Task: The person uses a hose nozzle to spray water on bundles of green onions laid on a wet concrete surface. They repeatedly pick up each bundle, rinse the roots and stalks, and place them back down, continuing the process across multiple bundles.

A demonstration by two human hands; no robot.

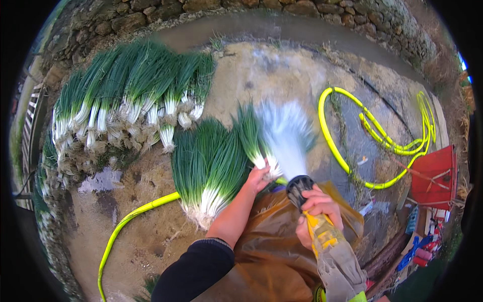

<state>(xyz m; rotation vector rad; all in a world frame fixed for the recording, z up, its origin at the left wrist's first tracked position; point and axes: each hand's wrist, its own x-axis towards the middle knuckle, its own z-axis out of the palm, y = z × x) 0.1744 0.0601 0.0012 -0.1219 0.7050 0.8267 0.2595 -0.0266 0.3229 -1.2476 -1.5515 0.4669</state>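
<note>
My left hand (259, 177) grips green onions (252, 141) near their white root ends, leaves pointing away from me. In my right hand (320, 207) is a hose nozzle with a black head (299, 188) and a yellow, cloth-wrapped body. A wide white spray of water (285, 139) leaves it and hides much of the onions' right part. Left of my left forearm lies a large fanned bundle of green onions (211, 170), roots towards me. A brown waterproof apron (268, 249) covers my front.
A big pile of green onions (132, 87) lies upper left, with more along the left edge. Yellow hose (132, 215) runs at lower left and loops on the right (332, 145). A red crate (434, 177) stands far right. Muddy water (264, 28) and a stone wall (302, 7) lie beyond.
</note>
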